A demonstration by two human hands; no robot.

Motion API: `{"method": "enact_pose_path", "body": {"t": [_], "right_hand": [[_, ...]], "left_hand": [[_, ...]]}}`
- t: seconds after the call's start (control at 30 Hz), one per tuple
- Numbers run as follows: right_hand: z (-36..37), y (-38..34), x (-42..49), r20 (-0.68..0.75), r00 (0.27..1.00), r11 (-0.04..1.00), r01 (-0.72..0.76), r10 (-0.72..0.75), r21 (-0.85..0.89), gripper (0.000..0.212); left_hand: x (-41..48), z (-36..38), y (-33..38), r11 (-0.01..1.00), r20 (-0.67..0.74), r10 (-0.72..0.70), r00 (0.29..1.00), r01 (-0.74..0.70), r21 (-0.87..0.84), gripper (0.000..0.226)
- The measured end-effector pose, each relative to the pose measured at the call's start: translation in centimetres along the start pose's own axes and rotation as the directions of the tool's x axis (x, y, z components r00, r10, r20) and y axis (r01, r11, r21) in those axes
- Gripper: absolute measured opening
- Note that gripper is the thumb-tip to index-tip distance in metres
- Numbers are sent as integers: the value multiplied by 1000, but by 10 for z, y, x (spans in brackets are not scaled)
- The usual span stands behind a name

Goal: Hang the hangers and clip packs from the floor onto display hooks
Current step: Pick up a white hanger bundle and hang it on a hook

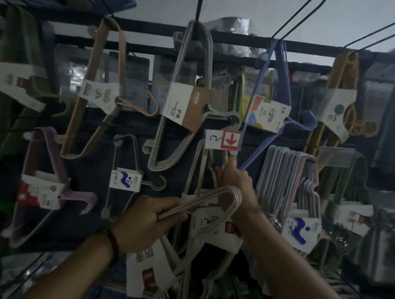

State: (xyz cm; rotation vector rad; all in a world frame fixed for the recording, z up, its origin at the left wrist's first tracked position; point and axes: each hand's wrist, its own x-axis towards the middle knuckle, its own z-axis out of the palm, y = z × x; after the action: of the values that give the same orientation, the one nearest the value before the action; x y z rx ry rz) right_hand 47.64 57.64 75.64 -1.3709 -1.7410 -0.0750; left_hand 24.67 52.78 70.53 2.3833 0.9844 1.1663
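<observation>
Your left hand (153, 217) is clamped on the hanger pack (204, 200), with the fingers curled round its bars. This keeps the bundle together and tilted up toward the rack (309, 47). The pack is in the air between your two hands, and its bent end is just beside your right wrist. Your right hand (234, 178) reaches up just below the price tag (222, 139), probably to guide the pack on there. Its fingers look curled, but I cannot tell on what.

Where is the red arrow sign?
Head view, near the middle: the arrow sign sits just above the right hand, right of the grey hangers and left of the blue hangers.
</observation>
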Motion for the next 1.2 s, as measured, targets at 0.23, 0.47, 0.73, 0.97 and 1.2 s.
{"method": "enact_pose_path", "body": {"t": [0.23,0.47,0.73,0.97,1.2], "right_hand": [[39,14,53,179,953,942,-276,243,192,6],[59,20,89,289,927,942,-148,238,-301,26],[34,23,31,132,979,988,-155,153,0,32],[14,-12,-68,202,978,996,73,-59,-58,31],[22,10,-72,138,989,943,91,-49,-320,39]], "left_hand": [[9,6,-11,998,-29,-36,999,37,52,20],[9,16,-37,995,-175,-60,983,72,65,28],[12,43,-53,986,-282,-159,946,164,-8,18],[27,69,-53,968,-366,-240,899,192,-163,10],[25,74,-20,980,-323,-120,939,61,-189,26]]}}
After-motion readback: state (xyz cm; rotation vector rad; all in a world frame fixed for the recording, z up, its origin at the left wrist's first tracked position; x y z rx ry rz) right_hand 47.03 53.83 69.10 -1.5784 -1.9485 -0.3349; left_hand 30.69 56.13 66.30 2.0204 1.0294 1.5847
